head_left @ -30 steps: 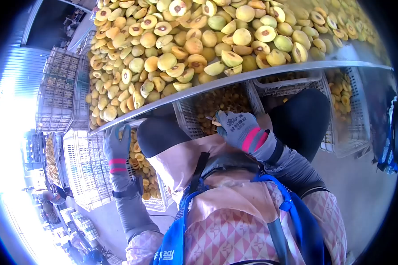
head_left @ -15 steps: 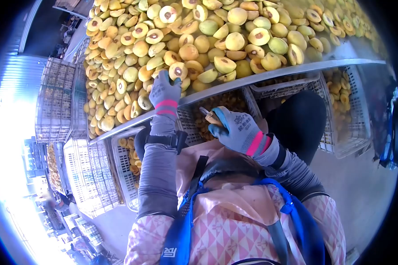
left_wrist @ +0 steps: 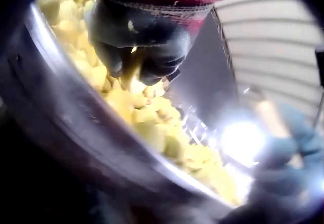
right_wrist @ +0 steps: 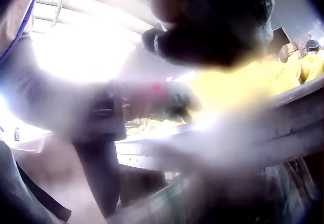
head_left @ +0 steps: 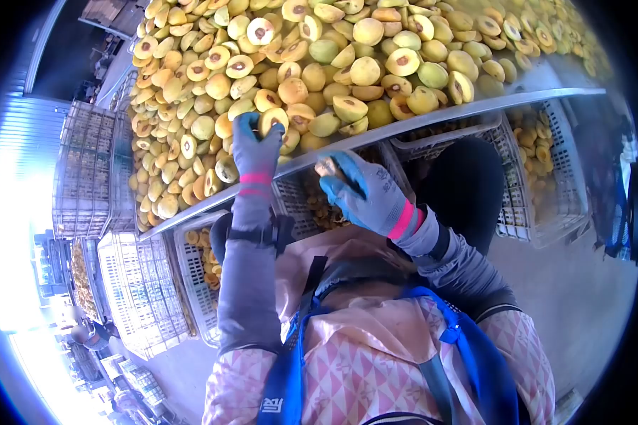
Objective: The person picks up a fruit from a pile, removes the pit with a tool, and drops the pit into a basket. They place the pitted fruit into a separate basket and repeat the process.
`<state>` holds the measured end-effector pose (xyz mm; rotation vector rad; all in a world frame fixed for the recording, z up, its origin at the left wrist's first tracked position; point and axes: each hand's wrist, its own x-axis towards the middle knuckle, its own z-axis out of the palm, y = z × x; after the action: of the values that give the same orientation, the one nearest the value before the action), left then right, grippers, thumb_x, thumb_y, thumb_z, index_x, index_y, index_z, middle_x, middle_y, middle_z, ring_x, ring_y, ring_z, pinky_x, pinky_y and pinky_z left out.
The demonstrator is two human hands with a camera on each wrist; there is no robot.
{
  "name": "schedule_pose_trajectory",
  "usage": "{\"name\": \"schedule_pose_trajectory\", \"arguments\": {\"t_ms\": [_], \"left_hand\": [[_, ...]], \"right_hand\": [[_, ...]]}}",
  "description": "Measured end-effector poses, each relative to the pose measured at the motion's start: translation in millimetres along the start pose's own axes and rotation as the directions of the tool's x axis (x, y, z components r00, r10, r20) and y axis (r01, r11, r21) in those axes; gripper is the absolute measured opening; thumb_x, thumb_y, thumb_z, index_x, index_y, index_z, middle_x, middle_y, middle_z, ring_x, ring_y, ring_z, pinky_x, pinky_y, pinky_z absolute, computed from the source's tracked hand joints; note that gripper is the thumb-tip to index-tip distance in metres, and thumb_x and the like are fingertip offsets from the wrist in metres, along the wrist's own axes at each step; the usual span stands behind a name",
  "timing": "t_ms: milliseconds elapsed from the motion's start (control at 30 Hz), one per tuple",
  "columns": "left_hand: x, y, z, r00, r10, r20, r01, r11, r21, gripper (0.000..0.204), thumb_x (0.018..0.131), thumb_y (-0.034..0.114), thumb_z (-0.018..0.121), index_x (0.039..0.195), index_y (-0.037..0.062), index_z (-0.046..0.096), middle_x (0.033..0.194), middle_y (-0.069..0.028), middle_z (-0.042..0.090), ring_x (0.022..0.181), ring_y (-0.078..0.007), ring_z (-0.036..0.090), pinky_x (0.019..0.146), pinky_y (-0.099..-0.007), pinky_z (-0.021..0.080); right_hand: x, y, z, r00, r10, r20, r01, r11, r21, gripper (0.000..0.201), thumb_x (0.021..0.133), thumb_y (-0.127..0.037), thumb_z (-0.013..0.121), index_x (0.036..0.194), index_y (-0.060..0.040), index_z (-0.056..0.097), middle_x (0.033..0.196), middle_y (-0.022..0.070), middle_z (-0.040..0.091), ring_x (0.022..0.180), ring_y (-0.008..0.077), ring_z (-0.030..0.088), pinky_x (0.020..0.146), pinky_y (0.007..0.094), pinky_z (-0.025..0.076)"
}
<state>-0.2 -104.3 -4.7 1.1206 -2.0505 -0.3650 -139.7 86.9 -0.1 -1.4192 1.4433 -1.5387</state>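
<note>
My gloved left hand (head_left: 256, 154) reaches over the near rim of the table and pinches a halved yellow peach (head_left: 273, 120) between thumb and fingers, its cut face and brown pit showing. In the left wrist view those fingers (left_wrist: 157, 64) close on a yellow piece just above the pile. Held up to the right, my gloved right hand (head_left: 373, 195) grips a small wooden-handled tool (head_left: 326, 168). The left wrist view shows its pale handle (left_wrist: 271, 117) and a blurred metal end. In the right wrist view the hand is dark and the tool hidden.
Halved peaches (head_left: 220, 85) heap the table behind its raised metal rim (head_left: 432, 124). Beneath the rim stand plastic crates (head_left: 198, 280) with fruit pieces, some between and beside my knees. Stacked crates (head_left: 85, 170) stand at the left.
My left hand has come up from beside the left crate onto the pile and taken hold of a peach half. The right hand has lifted slightly and moved a little left, tool still in it.
</note>
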Motion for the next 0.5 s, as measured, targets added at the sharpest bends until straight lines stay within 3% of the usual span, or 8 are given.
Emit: {"name": "schedule_pose_trajectory", "arguments": {"t_ms": [33,67,100,167,233,300,433,500], "left_hand": [[-6.7,15.1,-7.3,0.978,-0.174,0.114,0.205,0.889,-0.41,0.041,0.078,0.019,0.076,0.11,-0.0006,0.06,0.092,-0.0057,0.063,0.08,-0.0152,0.061,0.073,-0.027,0.052],[-15.6,22.9,-16.1,0.939,-0.236,0.249,0.338,0.758,-0.557,0.04,0.082,0.018,0.073,0.115,-0.0006,0.059,0.096,-0.0062,0.064,0.081,-0.0143,0.062,0.074,-0.0258,0.053],[-25.0,27.2,-24.1,0.884,-0.266,0.385,0.465,0.589,-0.661,0.04,0.087,0.016,0.071,0.12,-0.0005,0.058,0.099,-0.0067,0.064,0.083,-0.0135,0.063,0.075,-0.0245,0.054],[-45.4,34.2,-30.6,0.892,-0.212,0.4,0.453,0.436,-0.778,0.038,0.094,0.021,0.063,0.126,0.0002,0.056,0.104,-0.0085,0.064,0.088,-0.0164,0.064,0.078,-0.0285,0.055],[-55.8,52.4,-29.8,0.857,-0.31,0.411,0.497,0.286,-0.819,0.049,0.1,0.043,0.048,0.124,0.0006,0.055,0.109,-0.0102,0.062,0.097,-0.02,0.062,0.086,-0.0348,0.053],[-59.4,66.0,-33.3,0.918,-0.201,0.342,0.397,0.464,-0.792,0.053,0.101,0.048,0.042,0.122,0.0006,0.055,0.109,-0.0104,0.062,0.099,-0.0201,0.06,0.089,-0.0348,0.052],[-66.9,80.9,-28.0,0.941,-0.186,0.281,0.335,0.415,-0.846,0.033,0.1,0.027,0.048,0.119,0.0004,0.052,0.102,-0.0104,0.062,0.086,-0.0155,0.06,0.081,-0.0293,0.052],[-68.4,82.1,-26.3,0.998,0.055,0.014,-0.038,0.827,-0.561,0.031,0.1,0.024,0.047,0.12,0.0004,0.052,0.102,-0.0107,0.061,0.087,-0.0155,0.06,0.081,-0.0294,0.051]], "right_hand": [[2.3,-0.3,0.1,0.998,0.061,-0.018,-0.058,0.993,0.106,0.037,0.09,-0.023,0.066,0.117,-0.0014,0.054,0.083,0.0221,0.065,0.075,0.0401,0.064,0.062,0.0446,0.049],[3.2,12.7,7.6,0.988,-0.079,-0.134,0.1,0.983,0.157,0.035,0.09,-0.021,0.066,0.115,-0.0005,0.055,0.085,0.0222,0.065,0.075,0.0403,0.063,0.063,0.0446,0.049],[5.1,7.6,8.5,0.989,-0.075,-0.129,0.095,0.982,0.16,0.035,0.09,-0.021,0.066,0.115,-0.0005,0.055,0.085,0.0222,0.065,0.075,0.0403,0.063,0.063,0.0446,0.049],[10.6,-7.9,7.4,0.996,-0.049,-0.081,0.047,0.999,-0.023,0.034,0.09,-0.022,0.066,0.114,-0.0004,0.056,0.085,0.022,0.065,0.076,0.0404,0.063,0.063,0.0446,0.049],[8.3,-1.6,18.2,0.984,-0.148,-0.097,0.139,0.986,-0.092,0.035,0.089,-0.022,0.066,0.115,-0.0006,0.056,0.083,0.021,0.065,0.075,0.0398,0.064,0.062,0.0451,0.049],[4.5,-4.6,24.1,0.988,-0.131,-0.083,0.123,0.988,-0.098,0.035,0.089,-0.023,0.066,0.114,-0.0003,0.056,0.082,0.0206,0.065,0.073,0.039,0.064,0.06,0.0455,0.049],[2.4,-4.2,25.2,0.986,-0.132,-0.098,0.115,0.98,-0.162,0.037,0.089,-0.023,0.066,0.115,0.001,0.055,0.08,0.021,0.065,0.071,0.0381,0.065,0.059,0.0445,0.05],[2.8,-4.0,27.2,0.983,-0.142,-0.116,0.126,0.983,-0.136,0.038,0.089,-0.023,0.066,0.116,0.0014,0.054,0.079,0.021,0.065,0.071,0.0378,0.065,0.059,0.0442,0.05]]}}
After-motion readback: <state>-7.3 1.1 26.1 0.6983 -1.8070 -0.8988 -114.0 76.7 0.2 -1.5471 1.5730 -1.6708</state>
